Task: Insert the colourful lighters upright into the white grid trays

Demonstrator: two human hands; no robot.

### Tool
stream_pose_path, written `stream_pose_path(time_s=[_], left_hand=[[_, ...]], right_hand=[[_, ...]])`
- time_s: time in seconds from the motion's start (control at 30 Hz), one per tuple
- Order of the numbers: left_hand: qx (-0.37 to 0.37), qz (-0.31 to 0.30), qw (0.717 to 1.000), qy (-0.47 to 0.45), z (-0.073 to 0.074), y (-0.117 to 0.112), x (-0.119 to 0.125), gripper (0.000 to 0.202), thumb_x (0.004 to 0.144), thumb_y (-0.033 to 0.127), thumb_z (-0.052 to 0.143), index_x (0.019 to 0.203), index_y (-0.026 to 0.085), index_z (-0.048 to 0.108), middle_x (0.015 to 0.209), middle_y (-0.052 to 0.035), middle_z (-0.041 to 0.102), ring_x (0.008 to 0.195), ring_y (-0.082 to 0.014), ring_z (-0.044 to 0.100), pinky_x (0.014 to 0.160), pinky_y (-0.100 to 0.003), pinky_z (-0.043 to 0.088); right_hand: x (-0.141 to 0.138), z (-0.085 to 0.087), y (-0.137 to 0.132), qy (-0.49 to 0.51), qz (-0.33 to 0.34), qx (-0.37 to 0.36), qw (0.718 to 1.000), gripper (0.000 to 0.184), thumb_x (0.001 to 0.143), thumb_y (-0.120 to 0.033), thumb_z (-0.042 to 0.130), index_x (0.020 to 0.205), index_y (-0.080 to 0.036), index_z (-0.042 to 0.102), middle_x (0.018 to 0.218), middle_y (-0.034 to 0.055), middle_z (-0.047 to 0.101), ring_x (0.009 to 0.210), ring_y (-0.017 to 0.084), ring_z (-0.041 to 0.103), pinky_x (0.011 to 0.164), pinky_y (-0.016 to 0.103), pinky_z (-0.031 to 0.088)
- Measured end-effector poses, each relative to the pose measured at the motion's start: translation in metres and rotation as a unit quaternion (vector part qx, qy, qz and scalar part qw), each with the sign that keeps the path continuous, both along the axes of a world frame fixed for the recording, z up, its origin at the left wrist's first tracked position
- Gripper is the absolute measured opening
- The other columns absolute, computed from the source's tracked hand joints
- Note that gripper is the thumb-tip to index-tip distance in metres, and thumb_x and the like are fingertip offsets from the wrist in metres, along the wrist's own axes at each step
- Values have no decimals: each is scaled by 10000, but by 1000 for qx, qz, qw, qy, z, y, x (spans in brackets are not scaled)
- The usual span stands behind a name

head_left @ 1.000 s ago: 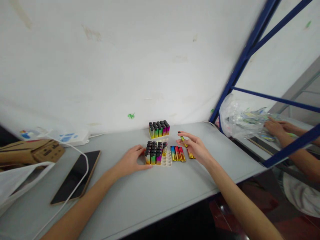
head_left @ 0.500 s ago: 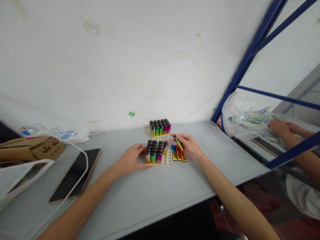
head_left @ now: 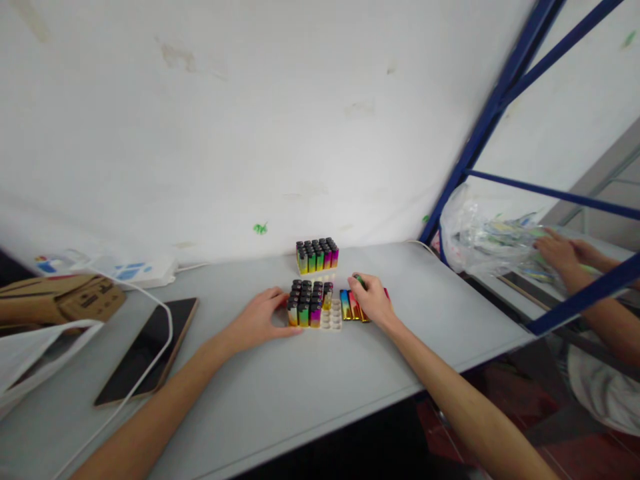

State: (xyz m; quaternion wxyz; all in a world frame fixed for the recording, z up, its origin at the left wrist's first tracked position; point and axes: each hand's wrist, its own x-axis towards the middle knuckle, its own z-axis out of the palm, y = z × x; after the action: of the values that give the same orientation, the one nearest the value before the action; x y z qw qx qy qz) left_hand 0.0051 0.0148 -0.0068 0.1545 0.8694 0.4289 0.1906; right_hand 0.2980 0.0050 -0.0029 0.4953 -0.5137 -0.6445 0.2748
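A white tray point(head_left: 334, 320) on the grey table point(head_left: 325, 380) holds several upright rainbow-coloured lighters point(head_left: 307, 303); its right holes are bare. My left hand point(head_left: 260, 319) rests against the tray's left side, fingers curled round it. My right hand point(head_left: 371, 301) is down on the loose lighters point(head_left: 349, 305) lying flat right of the tray, fingers closed over a green one point(head_left: 359, 279). A second, full tray of lighters point(head_left: 317, 256) stands behind, near the wall.
A dark tablet point(head_left: 147, 350) with a white cable across it lies at left, beside a cardboard box point(head_left: 65, 299), a white bag point(head_left: 25, 360) and a power strip point(head_left: 135, 272). Past the blue frame point(head_left: 480, 133), another person's hands point(head_left: 560, 252) handle a clear plastic bag point(head_left: 480, 240).
My right hand, holding a green lighter, moved left and down from above the loose lighters onto them. My left hand stayed at the tray.
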Motion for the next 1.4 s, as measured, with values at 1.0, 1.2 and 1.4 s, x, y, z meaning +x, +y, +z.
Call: stream_pose_path(time_s=[1.0,1.2,1.4], left_hand=[[8,-12,1000,-9,-5,2,-1,577,732,713,775,976,197,693,1028,-84,670,942,-297,641,863,-406,518],[9,-9,1000,-3,-5,3,-1,579,736,708,767,977,187,692,1013,-81,658,928,-295,638,858,-411,514],[12,-8,1000,1,-5,3,-1,598,730,733,755,962,186,690,991,-76,647,919,-295,640,853,-408,519]], right_hand=[[1,5,-11,-326,183,82,924,407,1063,-554,486,882,-207,598,733,14,658,589,145,516,598,263,309],[5,10,-11,-364,142,92,916,470,1012,-569,580,739,-188,619,698,31,669,612,154,556,663,286,369],[43,11,-4,-291,151,107,939,517,895,-588,739,1231,-199,690,1202,131,708,1135,288,623,1028,444,472]])
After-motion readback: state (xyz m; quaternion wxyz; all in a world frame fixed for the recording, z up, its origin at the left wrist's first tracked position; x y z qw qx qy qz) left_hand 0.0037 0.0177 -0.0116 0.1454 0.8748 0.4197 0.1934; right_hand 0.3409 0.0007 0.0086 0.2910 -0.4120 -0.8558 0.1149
